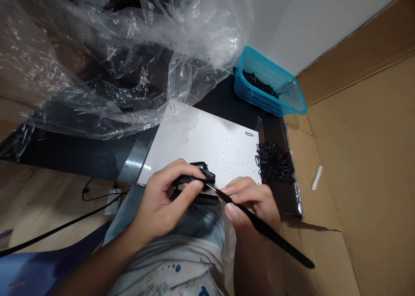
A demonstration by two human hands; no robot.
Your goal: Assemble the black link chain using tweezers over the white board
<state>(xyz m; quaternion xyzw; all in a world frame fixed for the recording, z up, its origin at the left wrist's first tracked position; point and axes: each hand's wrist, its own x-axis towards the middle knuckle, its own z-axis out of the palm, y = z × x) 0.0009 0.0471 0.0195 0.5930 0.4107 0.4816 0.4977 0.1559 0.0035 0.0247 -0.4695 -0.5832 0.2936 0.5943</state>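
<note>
Left hand [162,203] pinches a small black part [197,175] just above the lap; right hand [251,201] grips black tweezers [259,227], tip touching the part. Fitting step apparently underway; steady tip placement needed. Loose black clips [275,162] beyond right hand, blue basket [269,88] farther.

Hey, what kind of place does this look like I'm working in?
Probably a makeshift small-parts workbench at home or in a small shop: a white work sheet beside a heap of black clips, a blue basket of more, and cardboard alongside.
</note>
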